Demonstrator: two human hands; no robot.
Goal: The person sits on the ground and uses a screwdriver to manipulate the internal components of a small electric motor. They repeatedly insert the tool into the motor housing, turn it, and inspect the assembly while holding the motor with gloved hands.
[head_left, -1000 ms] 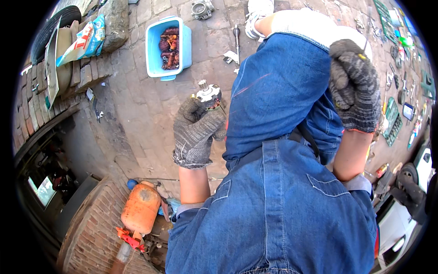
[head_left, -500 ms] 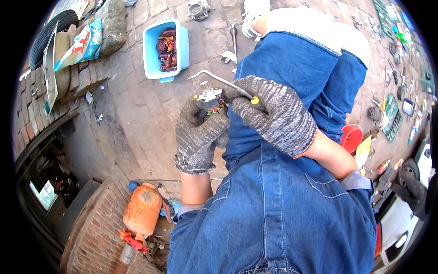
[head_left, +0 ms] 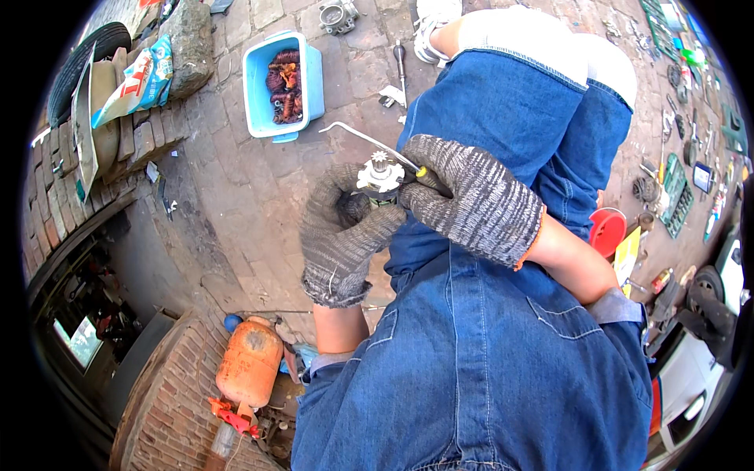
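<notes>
Metal part (head_left: 380, 179), gear end up, sits slightly toward four o'clock of its earlier place in the left hand (head_left: 338, 235), fingers curled round it. The right hand (head_left: 481, 206), well apart a second ago, now grips a hooked tool (head_left: 422, 172), tip toward ten. Paving (head_left: 243, 204) stretches at nine, blue tub (head_left: 314, 86) at eleven, denim leg (head_left: 503, 102) at two.

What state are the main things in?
Silver toothed metal part: held, toothed end exposed.
Bent silver metal hook: held, curved end free.
Grey knit-gloved left hand: curled around part.
Grey knit-gloved right hand: closed on hook.
Light-blue rectangular plastic tub: open, partly filled.
</notes>
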